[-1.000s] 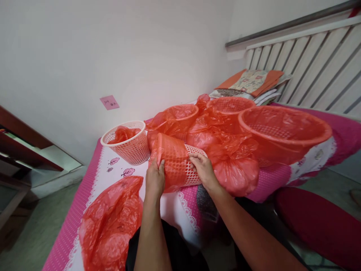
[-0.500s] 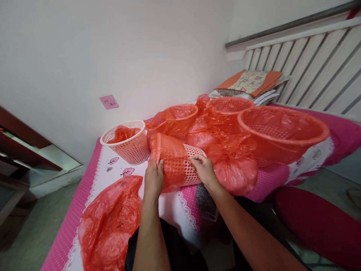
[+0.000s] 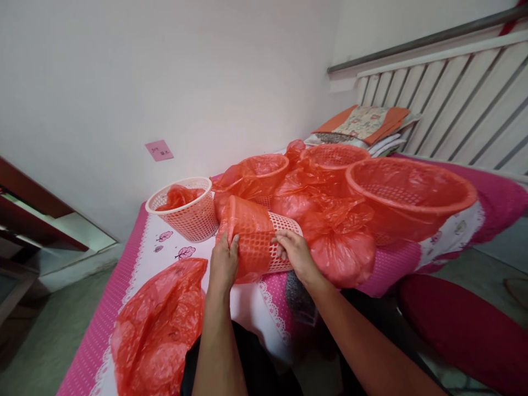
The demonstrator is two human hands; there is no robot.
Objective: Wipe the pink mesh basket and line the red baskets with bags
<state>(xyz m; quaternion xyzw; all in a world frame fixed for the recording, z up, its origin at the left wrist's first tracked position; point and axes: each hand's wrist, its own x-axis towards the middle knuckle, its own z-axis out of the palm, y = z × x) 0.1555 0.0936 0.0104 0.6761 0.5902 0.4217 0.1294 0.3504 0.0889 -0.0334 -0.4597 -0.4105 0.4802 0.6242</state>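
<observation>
Fingertips of the right hand have slipped slightly lower, curled at the tapered lattice basket, grip unclear; the left hand clasps its wider end through glossy red film.

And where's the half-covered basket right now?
Near the centre of the head view: the half-covered basket is tipped sideways between the left hand and right hand.

A red bag half covers the basket (sideways).
</observation>
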